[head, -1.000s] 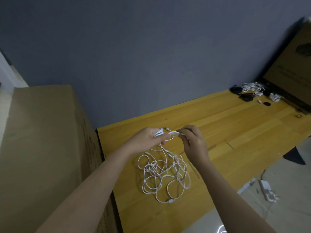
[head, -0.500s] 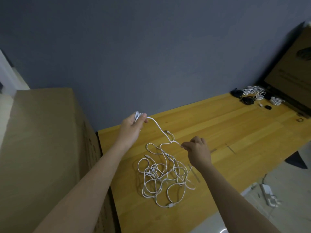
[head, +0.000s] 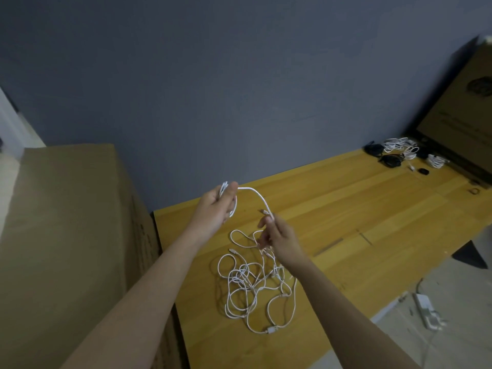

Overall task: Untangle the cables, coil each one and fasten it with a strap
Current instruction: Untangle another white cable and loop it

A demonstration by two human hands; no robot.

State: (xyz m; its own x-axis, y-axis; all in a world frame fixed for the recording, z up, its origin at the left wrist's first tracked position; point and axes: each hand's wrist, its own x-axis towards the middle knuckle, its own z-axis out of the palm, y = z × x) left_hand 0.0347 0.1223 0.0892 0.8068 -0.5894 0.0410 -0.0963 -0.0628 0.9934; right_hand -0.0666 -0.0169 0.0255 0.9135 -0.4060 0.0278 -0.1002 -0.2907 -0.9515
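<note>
At the centre of the frame the left hand [head: 217, 206] grips a few coiled loops of a thin, light, limp white cable [head: 255, 194], the right hand [head: 279, 235] pinches it above the tangle [head: 255, 286] on the table [head: 372, 209], best held near the free end.

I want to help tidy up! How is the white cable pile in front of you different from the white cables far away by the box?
The tangled pile sprawls in loose, crossing loops; the far cables sit in small, tight bundles. One strand from the tangled pile rises to the left hand and right hand; nobody touches the far cables. Both groups are white and lie on the wooden table.
</note>
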